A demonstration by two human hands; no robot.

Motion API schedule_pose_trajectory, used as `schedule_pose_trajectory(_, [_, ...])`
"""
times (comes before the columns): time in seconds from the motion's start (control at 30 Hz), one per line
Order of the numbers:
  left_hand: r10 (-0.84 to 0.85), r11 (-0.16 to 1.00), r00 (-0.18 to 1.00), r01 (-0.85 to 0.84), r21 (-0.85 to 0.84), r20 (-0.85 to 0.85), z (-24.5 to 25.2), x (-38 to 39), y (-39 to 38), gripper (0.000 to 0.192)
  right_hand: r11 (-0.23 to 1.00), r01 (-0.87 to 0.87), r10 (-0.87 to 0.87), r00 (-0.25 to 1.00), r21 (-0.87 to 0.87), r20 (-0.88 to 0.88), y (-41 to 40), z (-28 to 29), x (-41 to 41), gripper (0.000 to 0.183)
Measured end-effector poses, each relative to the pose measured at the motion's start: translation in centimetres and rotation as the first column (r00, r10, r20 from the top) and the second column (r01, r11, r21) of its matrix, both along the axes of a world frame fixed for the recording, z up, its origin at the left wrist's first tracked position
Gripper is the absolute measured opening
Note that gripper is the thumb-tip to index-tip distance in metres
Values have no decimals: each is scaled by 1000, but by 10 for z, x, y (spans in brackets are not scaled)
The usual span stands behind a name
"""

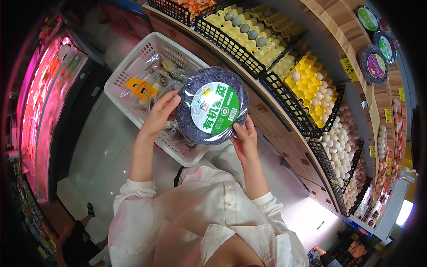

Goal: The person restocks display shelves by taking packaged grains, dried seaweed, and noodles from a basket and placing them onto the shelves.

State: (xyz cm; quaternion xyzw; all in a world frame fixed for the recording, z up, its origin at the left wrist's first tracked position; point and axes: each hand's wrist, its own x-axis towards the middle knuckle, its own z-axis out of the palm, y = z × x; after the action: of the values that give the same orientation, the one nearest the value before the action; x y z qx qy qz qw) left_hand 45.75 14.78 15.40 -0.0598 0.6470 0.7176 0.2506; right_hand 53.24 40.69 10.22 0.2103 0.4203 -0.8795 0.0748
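A round, flat pack of dried laver seaweed (186, 115), dark purple under clear film with a green and white label bearing writing, is held up in front of my chest. My left hand (163, 111) grips its left edge, thumb on the front. At the lower right edge, my right hand (245, 135) pinches the same pack between thumb and fingers. Beneath and behind the pack stands a white plastic basket (125, 108), partly hidden by it. Several clear bags of dried food lie inside, one with an orange label (141, 88).
Right of the basket runs a wooden display counter (267, 116) with black crates of eggs (337, 147) and yellow egg trays (308, 90). More round seaweed packs (372, 65) sit on a shelf at upper right. A pink-lit display case (50, 116) stands left. Another person (78, 240) is at lower left.
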Motion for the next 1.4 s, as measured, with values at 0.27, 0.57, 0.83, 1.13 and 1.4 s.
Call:
schedule_pose_trajectory(0.27, [265,776,962,-255,576,70,-17,43,125,54,958,210,-237,963,-195,-127,33,14,16,56])
schedule_pose_trajectory(0.57, [81,875,986,0,483,-146,27,36,226,50,949,313,-282,900,41,-334,175,41,59,54])
schedule_pose_trajectory(0.83, [-434,849,850,497,181,-298,51,29,312,50,879,410,-260,840,243,-477,302,76,110,61])
schedule_pose_trajectory(1.13, [-391,826,905,426,368,-169,40,32,385,60,733,623,-470,754,274,-459,355,68,125,57])
schedule_pose_trajectory(1.4, [-418,847,882,465,255,-218,51,22,425,49,695,713,-600,643,86,-476,377,94,95,56])
